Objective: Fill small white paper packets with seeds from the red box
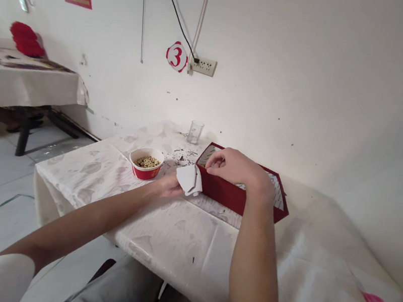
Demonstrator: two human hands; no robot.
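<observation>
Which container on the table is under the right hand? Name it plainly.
The flat dark red box: the right hand rests at its open top. The round red bowl holds grain, and the clear glass stands behind, nearer the wall.

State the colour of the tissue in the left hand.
The tissue is plain white, clearest in the head view.

The left hand [167, 186] lies on the table [172, 238] and holds a white tissue [189, 179], just beside a red box [241, 190]. The right hand [233, 166] is over the box, fingers bent together. A red bowl [146, 163] with grains stands near, a glass [195, 132] behind it.
</observation>
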